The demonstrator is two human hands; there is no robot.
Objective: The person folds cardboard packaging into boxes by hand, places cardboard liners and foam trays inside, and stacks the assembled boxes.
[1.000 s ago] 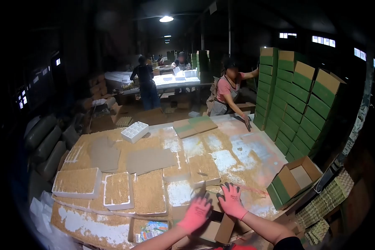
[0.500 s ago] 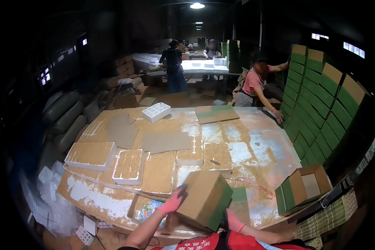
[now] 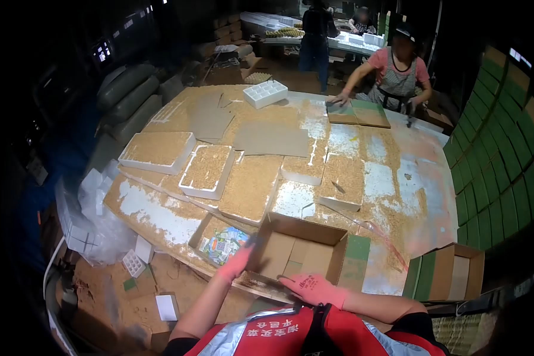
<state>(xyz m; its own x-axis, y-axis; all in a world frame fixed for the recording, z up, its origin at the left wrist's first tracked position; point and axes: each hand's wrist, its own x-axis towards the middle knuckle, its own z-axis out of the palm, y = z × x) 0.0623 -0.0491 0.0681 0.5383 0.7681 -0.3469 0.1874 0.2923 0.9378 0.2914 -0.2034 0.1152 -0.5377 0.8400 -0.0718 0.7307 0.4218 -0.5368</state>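
A cardboard box (image 3: 310, 229) stands on the near edge of the table, its open top facing up and its bare inside showing. At its left wall my left hand (image 3: 238, 261), in a pink glove with dark fingertips, grips the side; some of its fingers are hidden by the box. My right hand (image 3: 315, 290), in a matching pink glove, holds the near rim, fingers pointing left. Just left of the box, a shallow cardboard tray (image 3: 197, 232) contains a heap of small printed cards or packets (image 3: 222, 244).
Sawdust-like grains cover much of the table (image 3: 374, 270), with filled white foam trays (image 3: 157, 152) and grey cardboard sheets (image 3: 271, 140). An open green-and-brown box (image 3: 424, 279) stands right, near stacked green boxes (image 3: 498, 154). A co-worker (image 3: 397, 71) touches flattened cardboard (image 3: 368, 113) across the table.
The box has turned from its closed side to its open top facing up. My right hand has moved left to the near rim. The co-worker has turned from the stack to the table.
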